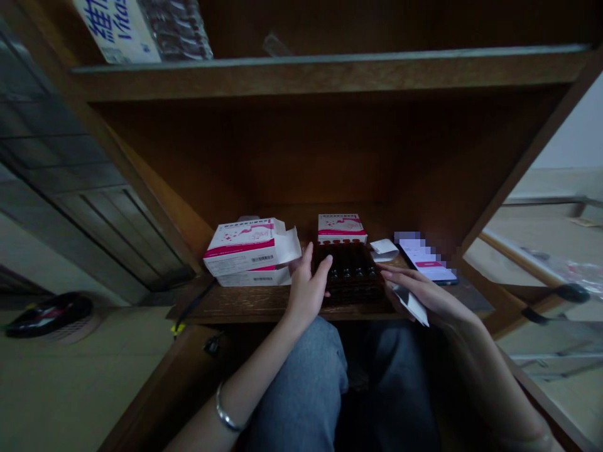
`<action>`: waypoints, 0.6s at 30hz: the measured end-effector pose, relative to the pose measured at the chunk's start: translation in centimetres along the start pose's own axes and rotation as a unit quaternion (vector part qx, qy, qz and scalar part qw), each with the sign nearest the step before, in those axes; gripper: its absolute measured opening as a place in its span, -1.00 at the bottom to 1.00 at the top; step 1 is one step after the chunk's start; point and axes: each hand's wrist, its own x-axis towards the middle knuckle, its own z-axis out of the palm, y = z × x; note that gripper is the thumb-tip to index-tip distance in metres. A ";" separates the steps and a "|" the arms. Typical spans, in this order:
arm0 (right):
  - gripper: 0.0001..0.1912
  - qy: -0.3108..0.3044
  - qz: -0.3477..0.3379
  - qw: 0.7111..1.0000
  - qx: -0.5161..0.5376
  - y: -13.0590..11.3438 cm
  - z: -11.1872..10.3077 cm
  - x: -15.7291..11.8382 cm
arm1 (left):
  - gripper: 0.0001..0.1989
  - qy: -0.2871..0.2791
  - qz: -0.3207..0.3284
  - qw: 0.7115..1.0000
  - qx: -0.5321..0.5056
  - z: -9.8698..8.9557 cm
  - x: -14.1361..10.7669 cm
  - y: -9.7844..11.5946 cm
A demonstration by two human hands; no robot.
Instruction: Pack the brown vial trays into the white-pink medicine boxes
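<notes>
**Dark tray of vials (348, 273) on a wooden shelf (207, 309)**

The tray lies flat near the front edge of the shelf, its rows of small capped vials facing up, with one hand on either side of it. The left hand (306, 289) is open, its fingers loosely spread and its fingertips (325, 261) at the tray's left edge; it grips nothing. A silver bangle (225, 408) circles that wrist. The right hand (419, 295) is half open, fingers stretched toward the tray's right edge, and a white paper slip (409, 306) sticks out from under the palm, apparently held there.

Just behind the tray stands a white-and-magenta carton (342, 229). To its left, a second carton (249, 247) with its end flap open lies on top of a third carton (254, 277). A small folded paper (384, 250) sits just right of the back carton, and beyond it lies a phone (426, 260) with its screen lit, part of it blurred. Denim-covered knees (296, 389) show below the shelf, and a box with blue lettering (117, 31) lies on the upper shelf (330, 72).
</notes>
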 end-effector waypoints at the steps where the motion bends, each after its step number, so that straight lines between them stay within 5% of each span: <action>1: -0.61 0.000 -0.001 1.000 0.003 0.0 0.0 -0.1 | -0.20 0.004 0.008 1.000 0.016 0.0 -0.1 -0.2; 8: -0.70 -0.028 -0.021 0.999 -0.005 0.0 0.1 -0.2 | -0.18 0.008 0.096 0.991 0.096 -0.4 -0.7 -0.5; 14: -0.82 0.016 -0.007 1.000 0.001 -0.3 0.4 -0.1 | -0.10 -0.014 0.133 0.978 0.163 -0.9 -0.9 -0.7; 18: -0.69 0.040 -0.022 0.999 -0.011 -0.8 0.4 -0.5 | -0.23 -0.032 0.168 0.965 0.197 -1.5 -1.1 -1.1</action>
